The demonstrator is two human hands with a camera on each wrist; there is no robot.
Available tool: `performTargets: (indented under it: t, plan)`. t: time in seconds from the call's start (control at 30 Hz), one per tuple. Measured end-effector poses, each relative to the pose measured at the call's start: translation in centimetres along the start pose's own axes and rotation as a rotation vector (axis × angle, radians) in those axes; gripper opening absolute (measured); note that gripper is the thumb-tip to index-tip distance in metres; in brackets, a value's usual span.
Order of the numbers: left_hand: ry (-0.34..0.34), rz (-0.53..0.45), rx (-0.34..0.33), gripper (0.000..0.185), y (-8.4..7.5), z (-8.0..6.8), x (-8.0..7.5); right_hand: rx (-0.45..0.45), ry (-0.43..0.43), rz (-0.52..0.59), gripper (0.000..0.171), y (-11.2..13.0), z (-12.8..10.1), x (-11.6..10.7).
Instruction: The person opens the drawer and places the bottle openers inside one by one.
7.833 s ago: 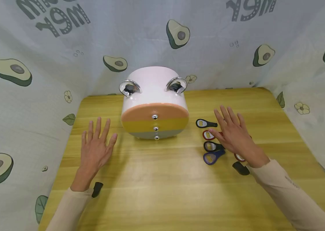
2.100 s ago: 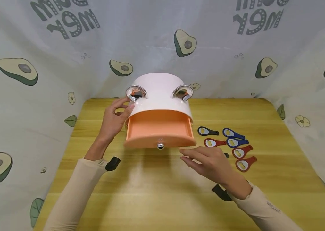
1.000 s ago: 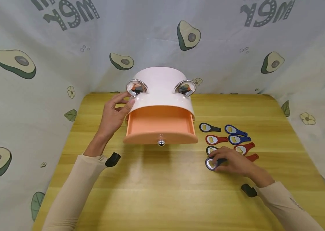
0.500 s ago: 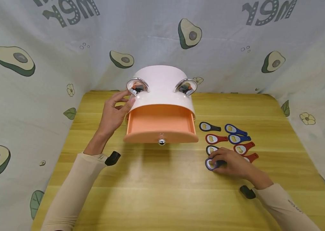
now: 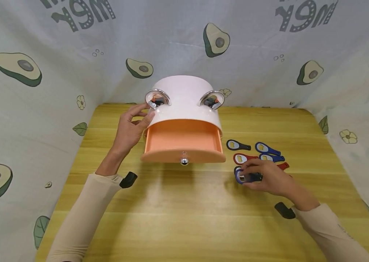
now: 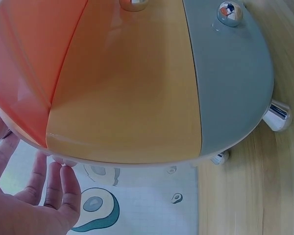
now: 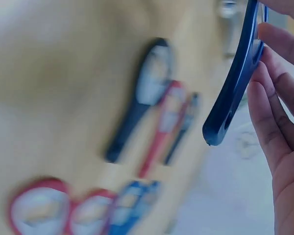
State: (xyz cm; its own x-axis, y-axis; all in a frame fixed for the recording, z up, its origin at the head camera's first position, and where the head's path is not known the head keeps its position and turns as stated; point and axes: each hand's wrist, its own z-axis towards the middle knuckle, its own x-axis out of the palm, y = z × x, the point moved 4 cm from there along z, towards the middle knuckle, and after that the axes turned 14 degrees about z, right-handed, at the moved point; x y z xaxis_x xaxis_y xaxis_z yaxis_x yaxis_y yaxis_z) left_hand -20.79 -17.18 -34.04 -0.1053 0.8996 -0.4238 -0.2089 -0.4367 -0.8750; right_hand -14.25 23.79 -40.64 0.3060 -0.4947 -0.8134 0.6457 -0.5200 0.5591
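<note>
- Blue bottle opener (image 7: 236,81), raised above the wood-grained counter (image 5: 178,218), overlapping a black bottle opener (image 7: 125,129) from my head view; its rounded end points to my left, its handle to my right, the long axis lying roughly crosswise.
- It looks smooth and slightly bowed, with a hole near the handle's tip.
- My right hand (image 5: 268,178) pinches it between thumb and fingers.
- My left hand (image 5: 130,129), fingers loosely spread, touches the glossy white cabinet (image 5: 182,82).
- The smooth orange drawer (image 5: 163,157), round chrome knob (image 5: 184,161) in front, is pulled out.

From afar, I view a curtained booth (image 5: 253,76), avocado-print cloth (image 5: 171,32) walling three sides of a wood-grain table (image 5: 184,214).
</note>
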Motion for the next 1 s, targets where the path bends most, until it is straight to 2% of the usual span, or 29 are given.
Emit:
performTargets:
  t: [0.2,0.47,0.57,0.77,1.0]
  plan:
    - [-0.006,0.015,-0.001,0.039,0.0,0.2,0.0,-0.106,-0.054,-0.028,0.029,2.4,2.1,-3.3]
    - [0.0,0.011,-0.009,0.039,0.1,0.1,0.0,-0.171,-0.096,0.043,0.032,4.9,4.7,-6.7]
    - [-0.001,0.009,-0.01,0.039,0.1,0.1,0.0,-0.173,-0.108,0.027,0.032,6.0,5.9,-7.8]
    - [-0.001,0.015,-0.007,0.039,0.0,0.1,0.0,-0.129,-0.099,-0.01,0.026,9.0,8.7,-9.3]
    - [0.0,0.025,-0.009,0.04,-0.2,0.0,0.0,-0.174,-0.016,0.003,0.019,12.7,13.0,-9.4]
